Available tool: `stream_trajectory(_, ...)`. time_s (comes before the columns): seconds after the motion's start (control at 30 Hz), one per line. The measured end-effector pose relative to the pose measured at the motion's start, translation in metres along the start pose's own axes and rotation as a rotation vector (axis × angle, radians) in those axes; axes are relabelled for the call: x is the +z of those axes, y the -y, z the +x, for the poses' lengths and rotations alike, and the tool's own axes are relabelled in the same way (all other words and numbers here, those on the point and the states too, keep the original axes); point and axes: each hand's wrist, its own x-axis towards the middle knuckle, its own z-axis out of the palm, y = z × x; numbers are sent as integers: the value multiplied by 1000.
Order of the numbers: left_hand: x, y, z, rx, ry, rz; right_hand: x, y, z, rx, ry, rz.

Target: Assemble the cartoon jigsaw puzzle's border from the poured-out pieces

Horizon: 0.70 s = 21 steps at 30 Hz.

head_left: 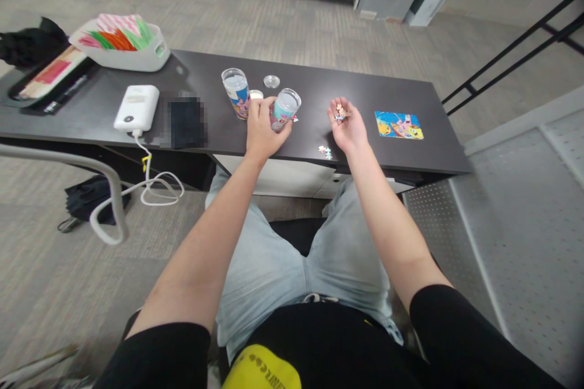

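Note:
My left hand (261,130) is wrapped round a clear can with a light-blue cartoon print (283,110), which tilts a little to the right on the dark desk. Another clear can with a blue cartoon print (238,97) stands just left of it. Palm up, my right hand (351,129) cups several small jigsaw pieces (339,110). A few loose jigsaw pieces (325,151) lie at the desk's front edge, and one or more peek out beside the held can. To the right rests a flat cartoon picture (399,125); whether it is a card or a joined puzzle is unclear.
A clear round lid (271,81) lies behind the cans, with a white round object (256,94) between them. On the left of the desk (310,76) are a white power bank (137,108) with a cable, a blurred dark rectangle (186,123) and a white basket (132,59).

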Motion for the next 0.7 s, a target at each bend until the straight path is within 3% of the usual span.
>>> stream_trajectory(0.13, -4, -8, -2, 25, 62, 36, 23, 17, 12, -2, 32, 59)
stream_trajectory(0.43, -11, -21, -6, 28, 107, 168, 110, 80, -12, 13, 62, 222)
stream_trajectory(0.53, -10, -19, -6, 37, 105, 162, 120, 77, -3, -50, 108, 162)
stream_trajectory(0.7, -5, -12, -5, 44, 60, 132, 119, 59, 14, -179, 218, 26)
